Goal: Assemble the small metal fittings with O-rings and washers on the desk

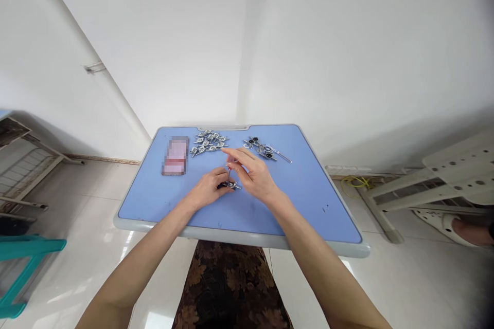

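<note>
My right hand (252, 174) is closed round the reddish handle of a screwdriver (229, 175), whose thin shaft points down. Its tip meets a small metal part (231, 185) with a short rod sticking out to the right. My left hand (211, 187) pinches that part against the blue tabletop, so much of it is hidden by the fingers. Beyond my hands lies a cluster of several similar silver parts (210, 141). To the right are a few parts with dark round centres (267, 154), and a second screwdriver (281, 153) with a clear handle lies beside them.
A pink, blurred flat object (175, 156) lies on the left of the blue table (309, 205). The white wall (193, 51) stands right behind it. A teal stool (23, 257) is at lower left. Another person's foot in a white clog (436, 222) is at right, near a metal table frame.
</note>
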`<state>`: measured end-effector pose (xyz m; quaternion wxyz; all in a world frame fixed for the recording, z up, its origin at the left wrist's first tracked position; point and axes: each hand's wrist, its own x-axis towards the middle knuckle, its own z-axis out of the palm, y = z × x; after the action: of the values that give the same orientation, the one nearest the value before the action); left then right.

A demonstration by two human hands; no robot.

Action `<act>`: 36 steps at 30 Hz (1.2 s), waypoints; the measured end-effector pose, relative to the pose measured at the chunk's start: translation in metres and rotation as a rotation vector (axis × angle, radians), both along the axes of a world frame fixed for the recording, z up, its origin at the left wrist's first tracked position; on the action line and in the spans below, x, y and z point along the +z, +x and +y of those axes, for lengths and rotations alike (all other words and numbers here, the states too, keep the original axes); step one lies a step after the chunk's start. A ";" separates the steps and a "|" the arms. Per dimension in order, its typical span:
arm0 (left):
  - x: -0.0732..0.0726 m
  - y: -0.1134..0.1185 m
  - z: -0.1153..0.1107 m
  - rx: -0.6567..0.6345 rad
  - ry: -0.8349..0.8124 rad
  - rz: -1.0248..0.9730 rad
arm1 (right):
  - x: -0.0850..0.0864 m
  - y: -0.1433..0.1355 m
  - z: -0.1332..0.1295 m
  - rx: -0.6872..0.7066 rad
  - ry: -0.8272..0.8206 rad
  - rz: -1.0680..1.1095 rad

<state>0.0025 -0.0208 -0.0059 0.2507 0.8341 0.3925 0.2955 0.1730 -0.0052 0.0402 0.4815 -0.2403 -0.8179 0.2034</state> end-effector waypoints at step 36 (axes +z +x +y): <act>0.001 -0.001 0.001 0.001 -0.005 0.017 | 0.004 0.005 -0.003 0.040 -0.159 0.144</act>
<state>0.0011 -0.0201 -0.0048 0.2491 0.8358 0.3957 0.2877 0.1785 -0.0087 0.0441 0.5146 -0.2458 -0.7671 0.2938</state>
